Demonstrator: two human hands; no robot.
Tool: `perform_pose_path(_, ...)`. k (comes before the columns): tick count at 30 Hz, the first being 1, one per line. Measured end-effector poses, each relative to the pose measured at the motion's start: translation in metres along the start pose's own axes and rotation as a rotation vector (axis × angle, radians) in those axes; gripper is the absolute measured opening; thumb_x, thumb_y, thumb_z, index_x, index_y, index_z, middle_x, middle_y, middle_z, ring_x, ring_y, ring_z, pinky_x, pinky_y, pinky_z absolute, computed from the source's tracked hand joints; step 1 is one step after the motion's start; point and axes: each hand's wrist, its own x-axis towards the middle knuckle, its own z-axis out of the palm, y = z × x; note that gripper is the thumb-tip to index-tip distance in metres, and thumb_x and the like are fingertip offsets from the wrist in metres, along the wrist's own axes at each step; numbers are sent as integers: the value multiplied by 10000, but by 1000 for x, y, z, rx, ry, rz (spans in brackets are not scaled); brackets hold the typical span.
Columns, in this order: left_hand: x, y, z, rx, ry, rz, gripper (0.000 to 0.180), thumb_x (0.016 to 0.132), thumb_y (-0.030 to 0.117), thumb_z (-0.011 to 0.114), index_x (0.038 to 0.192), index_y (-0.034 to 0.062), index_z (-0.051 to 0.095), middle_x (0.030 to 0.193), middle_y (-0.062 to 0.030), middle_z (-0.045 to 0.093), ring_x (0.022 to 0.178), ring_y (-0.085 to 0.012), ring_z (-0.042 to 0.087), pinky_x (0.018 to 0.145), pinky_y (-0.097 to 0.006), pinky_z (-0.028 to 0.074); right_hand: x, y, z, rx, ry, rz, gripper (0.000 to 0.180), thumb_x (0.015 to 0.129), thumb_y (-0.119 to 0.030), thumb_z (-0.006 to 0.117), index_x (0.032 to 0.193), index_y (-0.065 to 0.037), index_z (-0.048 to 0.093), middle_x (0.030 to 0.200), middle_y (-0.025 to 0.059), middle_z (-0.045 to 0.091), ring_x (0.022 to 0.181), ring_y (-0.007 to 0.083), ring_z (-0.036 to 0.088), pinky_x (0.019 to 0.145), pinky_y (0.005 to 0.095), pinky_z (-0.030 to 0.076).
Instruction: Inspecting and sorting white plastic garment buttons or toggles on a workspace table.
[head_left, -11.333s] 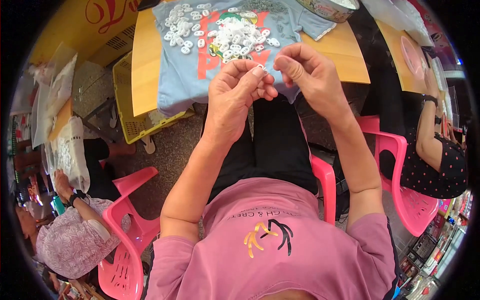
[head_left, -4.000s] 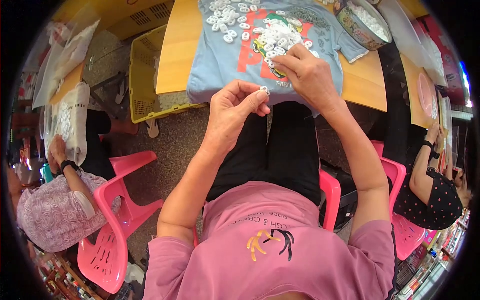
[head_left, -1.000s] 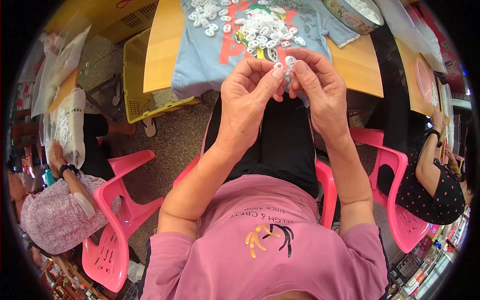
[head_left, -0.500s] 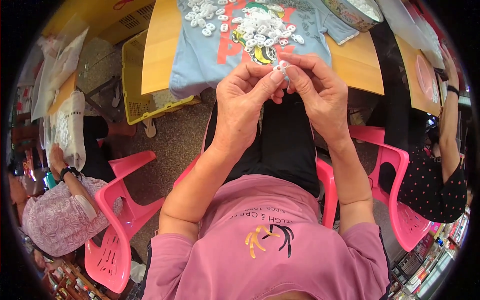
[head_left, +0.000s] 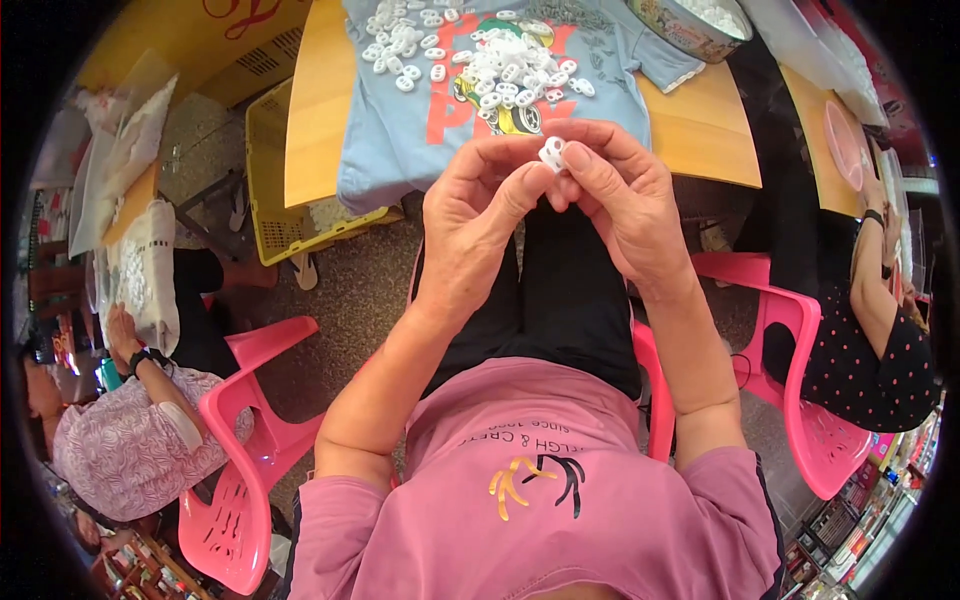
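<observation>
Over my lap, just off the table's near edge, my left hand (head_left: 472,215) and my right hand (head_left: 628,205) meet around a small white plastic piece (head_left: 552,152) with holes in it. The right thumb and fingers pinch the piece. My left thumb and fingertips close in against its other side; part of it is hidden behind them. Beyond the hands lies a heap of similar white two-hole pieces (head_left: 512,68) on a blue-grey T-shirt (head_left: 385,150). A looser group of white pieces (head_left: 393,45) is spread to its left.
The T-shirt covers much of a wooden table (head_left: 705,140). Small dark parts (head_left: 565,12) lie at its far side, near a round tin (head_left: 700,28) of white pieces. A yellow crate (head_left: 268,200) stands at left. Pink chairs (head_left: 235,500) with seated people flank me.
Both hands have come slightly lower and closer to me, with the white piece turned between the fingers. At far right, another person's arm has dropped.
</observation>
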Motion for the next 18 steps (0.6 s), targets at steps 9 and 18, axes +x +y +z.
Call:
perform_pose_path(9, -8, -12, -6, 97, -197, 104, 404, 1004, 346, 494, 1209, 17, 605, 1337, -79, 479, 849, -52, 525, 711, -191, 448, -11, -4, 15, 318, -153, 112, 702, 934, -78, 610, 1498, -92, 193, 978, 85, 622, 790, 144, 604, 726, 286, 507)
perform_pose_path(18, 1, -8, -12, 56, -105, 254, 252, 988, 220, 541, 1046, -4, 642, 1132, -105, 621, 1078, -158, 547, 953, -299, 420, -5, 12, 55, 507, -12, 30, 751, 942, -29, 575, 1532, -169, 133, 1150, 76, 555, 1061, 156, 564, 945, 330, 455)
